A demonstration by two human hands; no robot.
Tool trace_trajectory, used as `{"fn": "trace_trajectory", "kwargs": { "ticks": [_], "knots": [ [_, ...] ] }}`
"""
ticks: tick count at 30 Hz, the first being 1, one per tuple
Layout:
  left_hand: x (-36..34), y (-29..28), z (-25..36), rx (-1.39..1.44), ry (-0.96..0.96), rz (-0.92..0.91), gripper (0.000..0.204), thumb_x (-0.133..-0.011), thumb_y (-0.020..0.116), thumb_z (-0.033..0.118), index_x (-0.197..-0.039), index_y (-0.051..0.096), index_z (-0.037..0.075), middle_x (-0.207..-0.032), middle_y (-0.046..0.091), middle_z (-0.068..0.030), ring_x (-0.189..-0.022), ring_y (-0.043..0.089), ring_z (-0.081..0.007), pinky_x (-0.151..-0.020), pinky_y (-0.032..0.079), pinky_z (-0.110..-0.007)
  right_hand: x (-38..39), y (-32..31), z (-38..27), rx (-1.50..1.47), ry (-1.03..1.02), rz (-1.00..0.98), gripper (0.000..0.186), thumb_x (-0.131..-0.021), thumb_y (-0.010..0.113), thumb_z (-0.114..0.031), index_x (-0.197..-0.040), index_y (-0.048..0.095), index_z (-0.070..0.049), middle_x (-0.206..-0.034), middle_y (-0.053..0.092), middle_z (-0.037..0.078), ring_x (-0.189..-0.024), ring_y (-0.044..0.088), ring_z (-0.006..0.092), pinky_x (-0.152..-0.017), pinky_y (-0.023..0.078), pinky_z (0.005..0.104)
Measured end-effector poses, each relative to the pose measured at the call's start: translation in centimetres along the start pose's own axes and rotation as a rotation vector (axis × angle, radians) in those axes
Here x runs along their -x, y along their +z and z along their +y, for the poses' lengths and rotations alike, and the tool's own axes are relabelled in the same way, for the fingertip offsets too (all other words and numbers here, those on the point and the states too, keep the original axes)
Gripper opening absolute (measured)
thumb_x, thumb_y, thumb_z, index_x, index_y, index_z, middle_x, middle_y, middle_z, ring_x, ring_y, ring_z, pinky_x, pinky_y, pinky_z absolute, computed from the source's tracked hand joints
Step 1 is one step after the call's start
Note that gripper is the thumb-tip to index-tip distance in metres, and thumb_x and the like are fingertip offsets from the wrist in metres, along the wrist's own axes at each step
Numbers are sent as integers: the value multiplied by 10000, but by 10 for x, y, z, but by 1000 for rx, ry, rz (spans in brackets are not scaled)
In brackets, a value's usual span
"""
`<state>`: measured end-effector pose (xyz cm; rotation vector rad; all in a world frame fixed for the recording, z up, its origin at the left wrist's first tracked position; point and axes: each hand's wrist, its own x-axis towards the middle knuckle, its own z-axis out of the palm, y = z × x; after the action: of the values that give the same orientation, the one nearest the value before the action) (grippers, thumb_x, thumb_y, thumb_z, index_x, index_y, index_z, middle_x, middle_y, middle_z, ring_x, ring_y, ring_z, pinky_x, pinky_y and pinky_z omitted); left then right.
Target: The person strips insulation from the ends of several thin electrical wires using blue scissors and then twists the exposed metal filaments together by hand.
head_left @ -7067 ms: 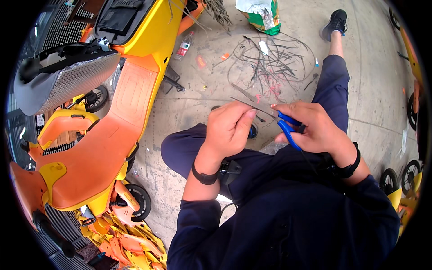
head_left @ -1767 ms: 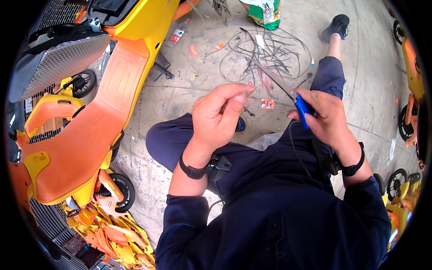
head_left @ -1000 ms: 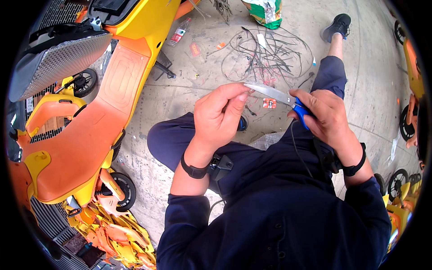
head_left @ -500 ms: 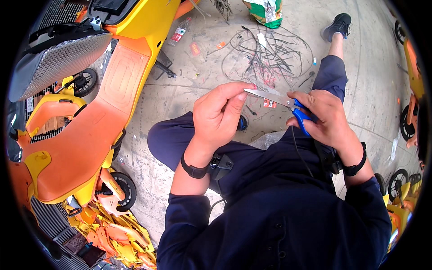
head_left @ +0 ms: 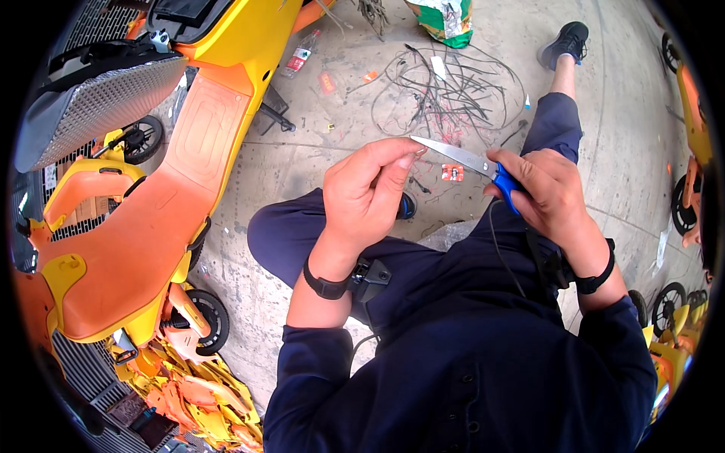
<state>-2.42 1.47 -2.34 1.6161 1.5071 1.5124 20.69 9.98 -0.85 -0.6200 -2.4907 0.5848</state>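
Observation:
My right hand grips a pair of scissors by the blue handles. Their silver blades lie together and point left, the tips beside my left fingertips. My left hand is closed in a pinch of thumb and forefinger. Something small and thin shows at that pinch, too small to name. Beyond both hands, a tangle of cut black cables lies on the concrete floor, with thin reddish strands at its near side. A small red-orange packet rests on the floor below the blades.
A yellow and orange scooter body fills the left side. Under it lies a heap of yellow and orange plastic parts. A plastic bottle and a green and white sack are at the far side. More wheeled frames stand at the right.
The scissor blades have closed; before, they were spread apart around the thing at my left fingertips. My right fingers have drawn together on the handles. My left hand has hardly moved.

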Motion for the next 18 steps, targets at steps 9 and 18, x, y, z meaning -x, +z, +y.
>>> {"fn": "trace_trajectory", "kwargs": {
  "ticks": [9, 18],
  "knots": [
    [2, -3, 0, 8, -53, -27, 105, -849, 598, 23, -946, 637, 10, -749, 653, -64, -596, 560, -87, -543, 432, -207, -4, 4, -7, -225, 79, 5, 411, -638, 767, -128, -1000, 627, 8, -681, 587, 114, -595, 585, 266, -539, 436, 331],
    [3, -1, -2, 7, -31, 5, 105, -843, 607, 22, -942, 638, 9, -741, 652, -65, -596, 567, -98, -544, 437, -213, -3, 2, -3, -89, 24, 17, 390, -649, 732, -98, -1009, 628, 6, -687, 593, 109, -596, 586, 259, -530, 430, 326]
  ]
}}
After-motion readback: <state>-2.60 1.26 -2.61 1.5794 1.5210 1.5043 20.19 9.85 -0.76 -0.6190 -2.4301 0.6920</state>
